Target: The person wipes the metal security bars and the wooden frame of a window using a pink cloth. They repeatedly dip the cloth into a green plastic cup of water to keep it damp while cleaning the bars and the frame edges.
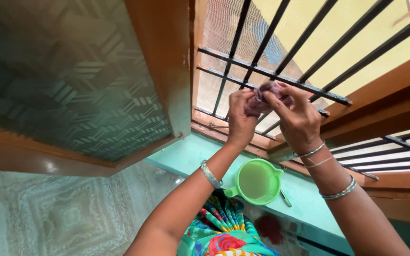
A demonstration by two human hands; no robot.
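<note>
I start with the largest item: the window grille [281, 78], dark metal bars in an orange wooden frame [380, 80], fills the upper right of the frame, with mesh behind it. An opened shutter with patterned frosted glass [67, 80] takes the upper left. Below the grille, at centre, runs a turquoise sill [191, 154].

On that sill, lower centre, stands a green plastic mug [257, 181] holding pale liquid; a thin dark object lies just beside it, too small for me to identify.

Both hands are raised to the crossbars at centre frame. My left hand [239, 118] and right hand [300, 118] are closed together on one small purplish cloth [266, 97], bunched between the fingers and held against or just in front of the crossbar; I cannot tell whether it touches the metal.

Assessment of progress: I judge the wiping of the grille to be under way, at the mid-height crossbars. I see no clear difference between cleaned and uncleaned bars, so I cannot grade what is finished. The cloth looks wadded as if being wrung or regathered, not spread for a stroke. The lower bars at right and the sill appear unattended at this moment.
</note>
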